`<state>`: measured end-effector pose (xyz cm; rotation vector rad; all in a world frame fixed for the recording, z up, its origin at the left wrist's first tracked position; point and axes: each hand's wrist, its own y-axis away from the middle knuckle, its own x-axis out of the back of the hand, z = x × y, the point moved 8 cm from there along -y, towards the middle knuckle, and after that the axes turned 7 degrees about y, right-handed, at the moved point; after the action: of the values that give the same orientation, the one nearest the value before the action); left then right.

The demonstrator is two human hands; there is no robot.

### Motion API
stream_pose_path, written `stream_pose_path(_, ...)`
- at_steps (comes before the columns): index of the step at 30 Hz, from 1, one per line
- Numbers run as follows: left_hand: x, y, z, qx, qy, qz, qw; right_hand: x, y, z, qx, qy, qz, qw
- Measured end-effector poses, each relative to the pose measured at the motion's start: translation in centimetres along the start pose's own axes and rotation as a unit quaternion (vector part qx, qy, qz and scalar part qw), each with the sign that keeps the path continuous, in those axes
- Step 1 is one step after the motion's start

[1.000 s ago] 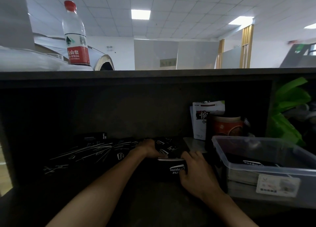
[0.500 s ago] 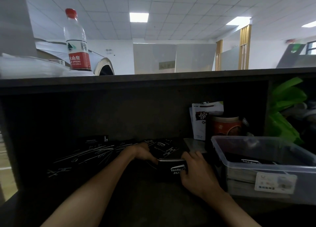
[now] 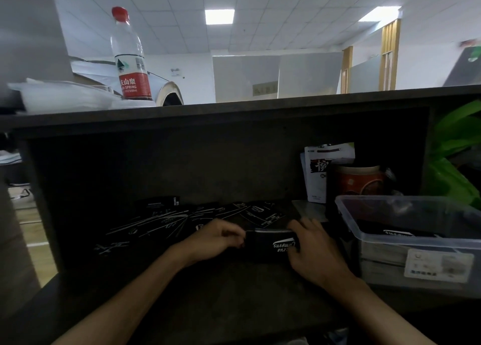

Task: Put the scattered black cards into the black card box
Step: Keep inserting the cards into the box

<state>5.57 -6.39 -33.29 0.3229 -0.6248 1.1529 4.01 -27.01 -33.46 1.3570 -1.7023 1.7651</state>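
Nearest the front edge of the dark desk (image 3: 208, 300), two bare forearms reach in toward the middle. The right hand (image 3: 316, 251) curls around the right end of the black card box (image 3: 270, 244), fingers over its top and thumb against the printed front. The left hand (image 3: 216, 238) meets the box's left end with curled fingers, pinching at its top edge; whether a card sits between them I cannot tell. The box stands on the desk near the middle, with pale card edges showing along its top. Just beyond and to the left, the scattered black cards (image 3: 182, 219) lie spread toward the back wall. At the right edge sits a clear plastic bin (image 3: 416, 240), behind it a red cup (image 3: 359, 180) and a white packet (image 3: 317, 173). On the upper shelf's left end stands a water bottle (image 3: 130, 58).
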Motion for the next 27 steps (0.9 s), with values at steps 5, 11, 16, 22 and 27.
stream_pose_path(5,7.6,2.5,-4.6,0.055,-0.296,0.243,0.922,0.3,0.0,-0.3,0.023,0.015,0.002,1.000)
stream_pose_path(11,8.3,5.0,-8.5,0.051,-0.381,0.215,0.898,0.4,-0.1,-0.6,0.007,0.021,-0.021,1.000)
stream_pose_path(16,5.6,3.6,-7.0,0.031,-0.390,0.173,0.904,-0.1,-0.2,-4.4,0.027,-0.015,-0.023,0.999)
stream_pose_path(22,5.2,4.7,-6.0,0.022,-0.333,0.213,0.918,-0.5,0.3,-5.2,0.042,-0.003,-0.006,0.999)
stream_pose_path(27,4.4,4.6,-4.7,0.003,-0.355,0.214,0.910,-0.3,0.5,-5.3,0.043,0.001,0.001,0.999)
